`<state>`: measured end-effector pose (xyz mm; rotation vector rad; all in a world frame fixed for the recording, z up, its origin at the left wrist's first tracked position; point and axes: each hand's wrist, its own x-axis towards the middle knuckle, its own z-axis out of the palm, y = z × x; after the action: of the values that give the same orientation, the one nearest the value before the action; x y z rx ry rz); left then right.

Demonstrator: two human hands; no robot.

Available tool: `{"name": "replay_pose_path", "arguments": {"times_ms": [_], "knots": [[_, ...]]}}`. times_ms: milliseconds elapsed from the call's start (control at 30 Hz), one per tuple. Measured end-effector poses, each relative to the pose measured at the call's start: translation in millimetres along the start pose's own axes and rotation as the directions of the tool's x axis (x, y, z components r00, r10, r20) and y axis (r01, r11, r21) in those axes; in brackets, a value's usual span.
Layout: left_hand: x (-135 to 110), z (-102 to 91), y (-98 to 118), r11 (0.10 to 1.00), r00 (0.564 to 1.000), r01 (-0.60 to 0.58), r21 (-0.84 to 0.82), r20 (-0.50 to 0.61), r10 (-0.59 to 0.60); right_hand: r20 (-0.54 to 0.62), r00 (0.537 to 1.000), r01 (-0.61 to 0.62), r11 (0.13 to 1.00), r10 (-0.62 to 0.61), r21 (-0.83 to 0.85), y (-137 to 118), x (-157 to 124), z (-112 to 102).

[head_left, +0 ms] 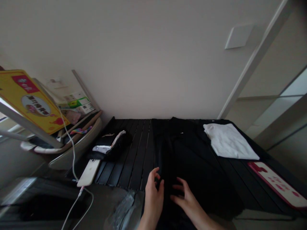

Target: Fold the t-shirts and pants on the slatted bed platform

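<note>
A black garment (192, 153) lies spread on the black slatted table (136, 153), with a raised fold running along its left part. At the near left edge of the garment is my left hand (153, 190), its fingers curved and its thumb apart from them. My right hand (184, 196) rests on or just above the cloth beside that fold, fingers bent and spread. Dark fabric lies between the two hands. How firmly either one touches it is hard to make out.
A folded white cloth (229, 140) and a red-edged case (278, 185) lie on the right. On the left are folded dark clothes (110, 142), a phone (88, 172) on a charging cable (73, 153), and a chair holding a yellow box (31, 99). Clear plastic (123, 207) lies at the near edge.
</note>
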<state>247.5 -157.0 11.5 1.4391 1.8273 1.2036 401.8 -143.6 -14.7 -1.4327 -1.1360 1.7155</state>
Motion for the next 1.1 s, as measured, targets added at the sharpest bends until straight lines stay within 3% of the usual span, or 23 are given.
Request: {"name": "replay_pose_path", "arguments": {"times_ms": [133, 233, 367, 433, 500, 567, 667, 767, 833, 900, 933, 1000, 1067, 1100], "knots": [[-6.4, -7.8, 2.5, 0.995, 0.998, -0.066, 0.069, 0.007, 0.065, 0.006, 0.989, -0.146, 0.974, 0.147, 0.174, -21.1, -10.1, 1.3], [-18.7, -20.9, 2.1, 0.976, 0.986, -0.132, 0.176, 0.125, 0.111, 0.107, 0.976, -0.212, 0.937, 0.189, 0.278, -44.9, -19.3, 1.1], [-34.7, -37.2, -2.4, 0.908, 0.909, -0.311, 0.280, 0.366, 0.198, 0.235, 0.949, -0.283, 0.898, 0.210, 0.338, -77.1, -24.2, 3.9], [-41.1, -35.9, -8.3, 0.860, 0.872, -0.402, 0.314, 0.417, 0.255, 0.238, 0.948, -0.287, 0.896, 0.214, 0.339, -89.3, -24.6, 7.2], [-47.4, -25.4, -15.3, 0.837, 0.910, -0.378, 0.396, 0.326, 0.256, 0.233, 0.957, -0.253, 0.895, 0.176, 0.366, -97.2, -26.4, 11.9], [-53.4, -8.9, -21.1, 0.844, 0.959, -0.283, 0.455, 0.156, 0.238, 0.256, 0.960, -0.216, 0.886, 0.115, 0.410, -101.2, -31.0, 16.7], [-60.0, 12.5, -24.3, 0.873, 0.963, -0.239, 0.425, -0.013, 0.270, 0.319, 0.947, -0.166, 0.893, 0.027, 0.418, -103.9, -40.9, 19.1], [-61.2, 16.1, -25.3, 0.849, 0.937, -0.287, 0.444, -0.052, 0.345, 0.332, 0.941, -0.051, 0.941, -0.067, 0.334, -103.0, -47.1, 8.7], [-60.2, 10.4, -31.2, 0.779, 0.911, -0.373, 0.504, 0.040, 0.410, 0.273, 0.951, 0.095, 0.979, -0.143, 0.182, -95.8, -46.7, -6.0], [-59.9, 4.2, -44.3, 0.675, 0.852, -0.508, 0.536, 0.197, 0.485, 0.222, 0.955, 0.212, 0.976, -0.195, -0.055, -80.1, -43.6, -24.4], [-60.5, 2.2, -53.2, 0.624, 0.811, -0.576, 0.529, 0.272, 0.518, 0.226, 0.959, 0.217, 0.959, -0.174, -0.180, -69.5, -41.5, -34.0], [-62.9, 1.0, -72.3, 0.546, 0.732, -0.679, 0.491, 0.392, 0.557, 0.282, 0.959, 0.130, 0.916, -0.019, -0.380, -46.9, -36.2, -52.2], [-65.7, 1.1, -86.8, 0.518, 0.691, -0.723, 0.457, 0.480, 0.541, 0.331, 0.932, 0.037, 0.873, 0.145, -0.486, -29.5, -27.0, -69.1], [-66.5, 0.7, -90.1, 0.519, 0.686, -0.727, 0.449, 0.510, 0.519, 0.341, 0.926, 0.039, 0.859, 0.160, -0.510, -25.1, -19.8, -77.7]]}}
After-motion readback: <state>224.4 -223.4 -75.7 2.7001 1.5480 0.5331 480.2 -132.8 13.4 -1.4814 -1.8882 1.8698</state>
